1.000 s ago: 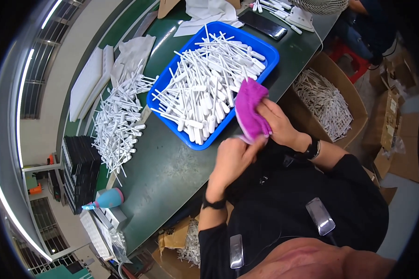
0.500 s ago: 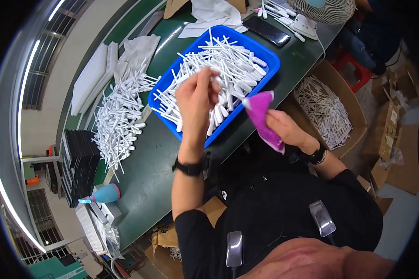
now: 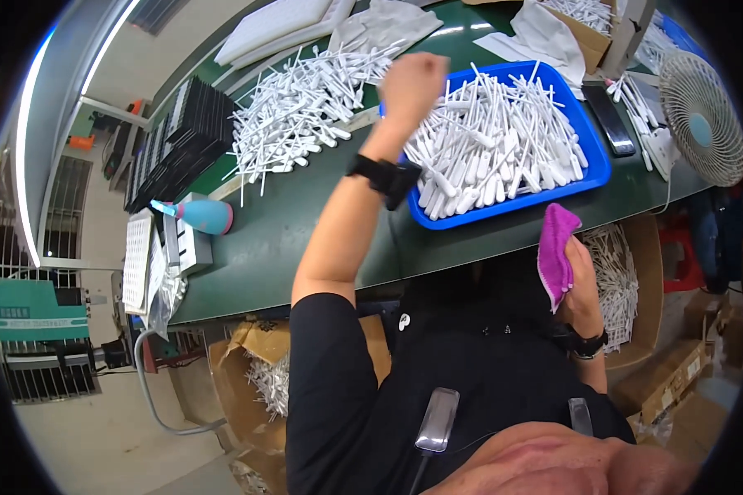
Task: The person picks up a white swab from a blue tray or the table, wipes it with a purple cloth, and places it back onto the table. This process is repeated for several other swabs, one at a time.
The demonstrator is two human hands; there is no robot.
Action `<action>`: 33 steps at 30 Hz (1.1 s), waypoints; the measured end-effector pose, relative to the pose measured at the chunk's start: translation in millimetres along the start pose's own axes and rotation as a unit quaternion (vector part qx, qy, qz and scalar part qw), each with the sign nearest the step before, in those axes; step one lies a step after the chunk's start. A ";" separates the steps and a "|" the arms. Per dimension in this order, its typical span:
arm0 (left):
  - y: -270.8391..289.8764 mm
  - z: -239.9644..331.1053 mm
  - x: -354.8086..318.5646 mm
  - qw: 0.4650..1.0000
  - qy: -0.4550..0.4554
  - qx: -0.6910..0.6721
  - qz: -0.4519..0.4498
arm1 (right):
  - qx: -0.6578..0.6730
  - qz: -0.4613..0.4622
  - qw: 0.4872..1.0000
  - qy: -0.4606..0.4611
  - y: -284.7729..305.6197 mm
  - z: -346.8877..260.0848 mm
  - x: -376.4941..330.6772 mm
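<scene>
My left hand (image 3: 414,89) is raised over the left rim of a blue plastic tray (image 3: 504,209), its fingers curled closed and slightly blurred. Whatever they may hold is hidden. Heaped in the tray are many white plastic sticks (image 3: 504,140) with thick, rounded ends. Just left of that hand, a loose pile of similar white sticks (image 3: 297,111) lies on the green table (image 3: 289,223). At the table's front edge, below the tray's right corner, my right hand (image 3: 584,280) grips a purple cloth (image 3: 556,254), which hangs bunched from the fingers.
A black phone (image 3: 609,122) and a fan (image 3: 702,120) stand right of the tray. Stacked black trays (image 3: 182,136) and a blue-pink bottle (image 3: 206,216) are at the left. Below the table sit cardboard boxes of sticks (image 3: 648,305). White rags (image 3: 545,41) lie behind.
The view has swung, so the table sits more level. My left hand has gone from above the tray's sticks to its left rim. The right hand has drawn back from the tray with the cloth.
</scene>
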State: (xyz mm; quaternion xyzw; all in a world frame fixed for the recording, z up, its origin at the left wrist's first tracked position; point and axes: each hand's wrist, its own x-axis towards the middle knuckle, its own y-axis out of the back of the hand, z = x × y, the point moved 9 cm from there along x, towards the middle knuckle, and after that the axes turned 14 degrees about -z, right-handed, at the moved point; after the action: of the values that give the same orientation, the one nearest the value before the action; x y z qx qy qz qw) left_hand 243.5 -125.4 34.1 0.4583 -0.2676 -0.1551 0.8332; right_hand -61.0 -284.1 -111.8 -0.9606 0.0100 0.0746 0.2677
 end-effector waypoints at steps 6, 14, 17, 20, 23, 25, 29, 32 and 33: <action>8.9 -149.6 8.2 0.980 0.045 0.189 -0.047 | 0.022 -0.017 1.000 0.007 -18.0 0.7 10.6; -45.4 -100.7 20.8 0.907 -0.253 0.323 -0.093 | -0.009 -0.042 0.998 -0.037 -47.3 14.9 6.5; -52.5 -128.5 18.0 0.902 -0.220 0.321 -0.188 | -0.016 -0.030 0.999 -0.041 -49.8 20.0 6.5; -49.0 -165.3 10.2 0.912 -0.135 0.265 -0.284 | -0.022 -0.034 0.998 -0.044 -52.5 20.2 13.3; -28.8 -164.7 -20.1 0.912 -0.173 0.259 -0.267 | -0.024 -0.039 0.998 -0.053 -49.0 23.9 12.0; -21.3 -153.9 -42.0 0.911 -0.191 0.258 -0.260 | 0.006 -0.053 0.997 -0.052 -43.5 28.9 11.6; -3.3 -124.5 -65.1 0.853 -0.215 0.382 -0.285 | 0.028 -0.038 0.999 -0.027 -43.1 25.2 24.7; -13.3 -107.0 -48.6 0.885 -0.127 0.272 -0.356 | 0.025 -0.018 0.999 -0.010 -43.9 20.2 34.4; -23.4 -107.4 -45.9 0.886 -0.126 0.271 -0.354 | 0.017 -0.020 1.000 -0.005 -46.5 17.3 41.5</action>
State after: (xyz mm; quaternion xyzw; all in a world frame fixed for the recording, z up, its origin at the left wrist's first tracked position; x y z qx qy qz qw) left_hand 269.3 -41.5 -46.5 0.7073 -0.2216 -0.4176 0.5256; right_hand -19.6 -234.5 -108.7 -0.9556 -0.0097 0.0742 0.2850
